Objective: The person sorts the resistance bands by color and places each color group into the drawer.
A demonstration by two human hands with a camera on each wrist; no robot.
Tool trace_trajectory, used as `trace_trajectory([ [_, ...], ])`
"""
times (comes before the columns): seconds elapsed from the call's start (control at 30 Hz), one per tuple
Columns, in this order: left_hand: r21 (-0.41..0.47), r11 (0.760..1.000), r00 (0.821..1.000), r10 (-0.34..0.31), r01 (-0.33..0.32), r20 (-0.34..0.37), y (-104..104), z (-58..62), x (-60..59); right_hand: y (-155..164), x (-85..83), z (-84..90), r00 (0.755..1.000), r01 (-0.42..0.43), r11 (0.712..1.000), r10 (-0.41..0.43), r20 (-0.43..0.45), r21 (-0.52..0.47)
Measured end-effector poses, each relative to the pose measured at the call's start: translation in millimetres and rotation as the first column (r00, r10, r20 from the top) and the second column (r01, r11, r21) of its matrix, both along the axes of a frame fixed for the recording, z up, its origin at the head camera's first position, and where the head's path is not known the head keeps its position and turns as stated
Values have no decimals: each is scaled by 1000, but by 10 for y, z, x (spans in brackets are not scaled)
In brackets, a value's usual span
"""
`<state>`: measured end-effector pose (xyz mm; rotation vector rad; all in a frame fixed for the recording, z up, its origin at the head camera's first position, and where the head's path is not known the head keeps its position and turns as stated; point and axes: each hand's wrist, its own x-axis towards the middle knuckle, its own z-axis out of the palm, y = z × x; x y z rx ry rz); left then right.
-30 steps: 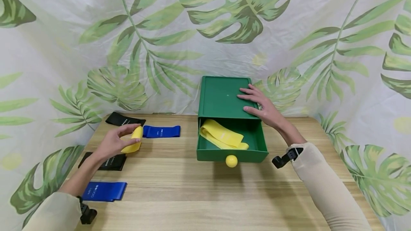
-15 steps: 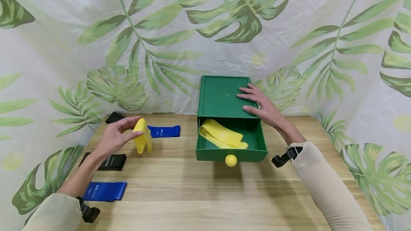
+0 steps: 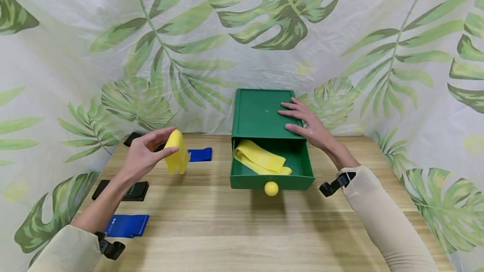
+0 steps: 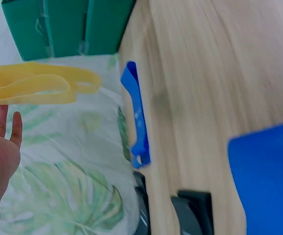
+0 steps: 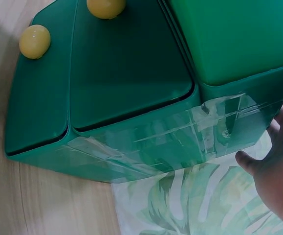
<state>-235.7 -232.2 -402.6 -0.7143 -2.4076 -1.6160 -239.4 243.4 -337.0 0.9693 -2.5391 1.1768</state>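
Observation:
My left hand (image 3: 171,140) pinches a folded yellow band (image 3: 177,152) and holds it above the table, left of the green drawer box (image 3: 261,114). In the left wrist view the yellow band (image 4: 33,85) hangs from my fingers (image 4: 2,122) in front of the green box (image 4: 68,27). My right hand (image 3: 298,119) lies flat on the box top with straight fingers. The upper drawer (image 3: 302,167) stands pulled out with another yellow band (image 3: 261,160) lying in it. A yellow knob (image 3: 271,188) sits on its front. The right wrist view shows the box side (image 5: 131,147) and two knobs.
A blue band (image 3: 200,154) and a black band (image 3: 130,139) lie at the back left of the wooden table (image 3: 242,230). Another black band (image 3: 124,190) and blue band (image 3: 126,225) lie nearer on the left. A leaf-print cloth (image 3: 242,32) hangs behind and at both sides.
My left hand has lifted the yellow band off the table and carried it up and to the right, toward the drawer box. The right hand has stayed on the box top.

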Motion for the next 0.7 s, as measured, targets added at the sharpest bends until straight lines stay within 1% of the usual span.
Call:
trace_trajectory([
  [0.13, 77, 997, 999, -16, 19, -38, 114, 97, 34, 1, 7, -1, 1000, -2, 1000, 2, -2, -6],
  [0.3, 125, 992, 996, -15, 27, -91, 256, 241, 80, -1, 16, 6, 1000, 1, 1000, -1, -4, -4],
  [0.43, 171, 983, 994, -44, 60, -97, 360, 358, 126, -13, 18, 12, 1000, -2, 1000, 2, -1, -4],
  [0.53, 218, 972, 993, -72, 90, -90, 438, 434, 143, -19, 18, 10, 1000, -6, 1000, 6, -3, -8],
  [0.63, 261, 960, 992, -75, 98, -99, 523, 518, 162, -19, 24, 6, 1000, -4, 1000, 4, -2, -9],
  [0.7, 277, 957, 992, -60, 89, -113, 582, 582, 184, -16, 27, 3, 1000, -2, 1000, 2, -1, -9],
])
